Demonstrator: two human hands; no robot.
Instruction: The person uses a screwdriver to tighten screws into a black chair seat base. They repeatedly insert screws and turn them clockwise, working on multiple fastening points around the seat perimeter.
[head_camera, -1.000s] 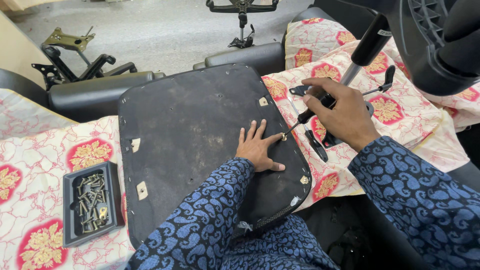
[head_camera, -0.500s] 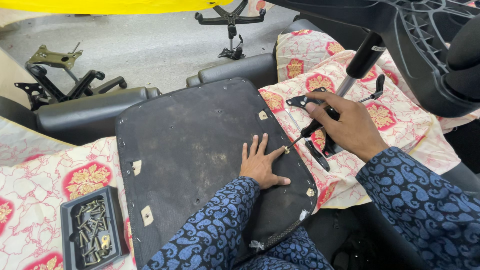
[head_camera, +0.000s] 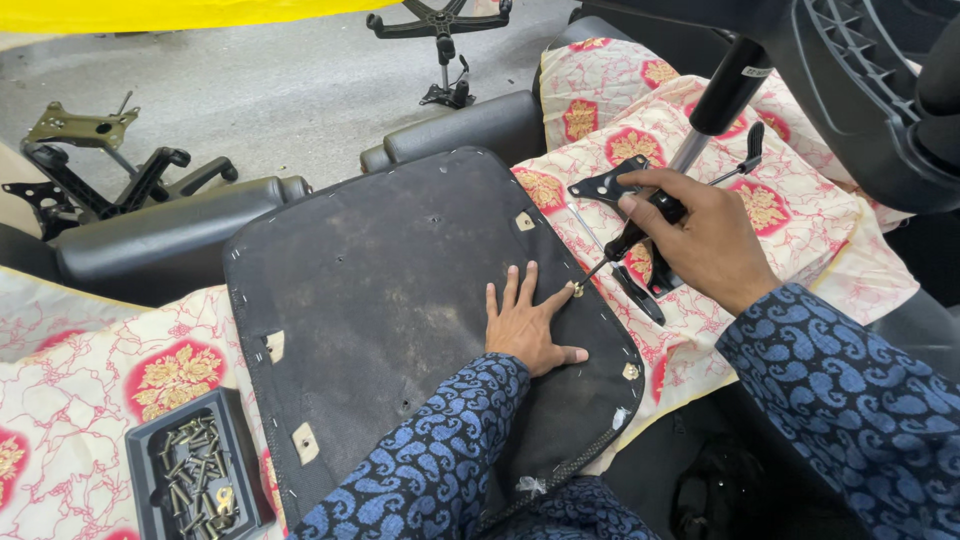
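Observation:
A black chair seat base (head_camera: 400, 300) lies upside down in front of me, its fabric stapled around the rim. My left hand (head_camera: 530, 325) rests flat on it with fingers spread, near its right edge. My right hand (head_camera: 700, 235) grips a black-handled screwdriver (head_camera: 630, 240), whose tip meets a brass screw (head_camera: 578, 290) at the seat's right edge, just by my left fingertips. Under my right hand lies a black metal chair mechanism (head_camera: 620, 190) with a gas lift cylinder (head_camera: 720, 100) standing up from it.
A black tray of screws (head_camera: 190, 480) sits at the lower left on a red-flowered cloth (head_camera: 100, 370). Black armrest pads (head_camera: 170, 235) and a five-star chair base (head_camera: 440, 20) lie on the grey floor behind. A black plastic chair back (head_camera: 860, 80) looms at top right.
My right hand has brought the screwdriver down from the mechanism to the screw at the seat's right edge. My left hand stays flat on the seat.

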